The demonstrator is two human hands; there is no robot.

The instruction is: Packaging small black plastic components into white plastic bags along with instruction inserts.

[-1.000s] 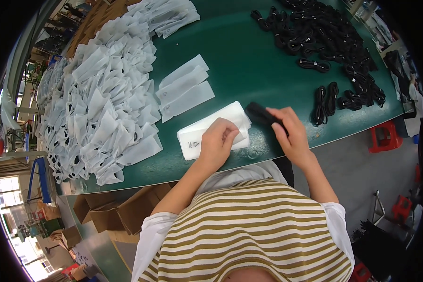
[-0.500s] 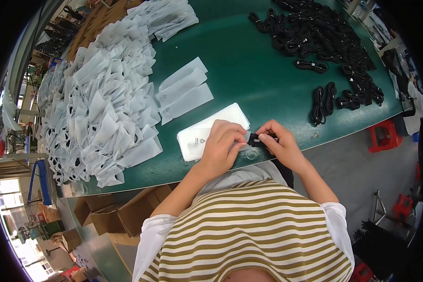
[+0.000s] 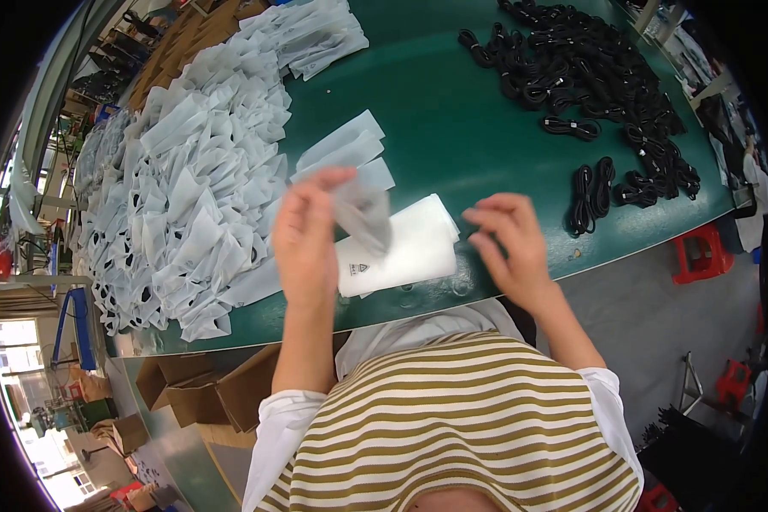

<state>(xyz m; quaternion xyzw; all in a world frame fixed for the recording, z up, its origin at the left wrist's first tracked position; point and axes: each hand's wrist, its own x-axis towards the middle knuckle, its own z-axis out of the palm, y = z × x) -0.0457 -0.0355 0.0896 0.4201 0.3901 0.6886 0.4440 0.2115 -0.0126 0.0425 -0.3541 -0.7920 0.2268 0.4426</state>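
Note:
My left hand (image 3: pixel 305 243) pinches a translucent plastic bag (image 3: pixel 364 215) with something dark inside, likely a black cable; both are blurred by motion. The bag hangs over the left part of a stack of flat white bags (image 3: pixel 418 252) near the table's front edge. To the right of that stack, my right hand (image 3: pixel 514 247) is raised with fingers apart and nothing in them. Beyond my left hand lie a few loose flat bags (image 3: pixel 350 145), partly covered by it.
A large heap of filled bags (image 3: pixel 205 162) covers the left of the green table (image 3: pixel 435 111). Bundled black cables (image 3: pixel 602 68) are piled at the far right, with several single bundles (image 3: pixel 582 198) nearer. Cardboard boxes (image 3: pixel 239 388) stand below the table, and a red stool (image 3: pixel 700 254) stands right.
My left hand has swung left and away from me, carrying the bag with the dark item. My right hand has let go and moved slightly right, its fingers opening.

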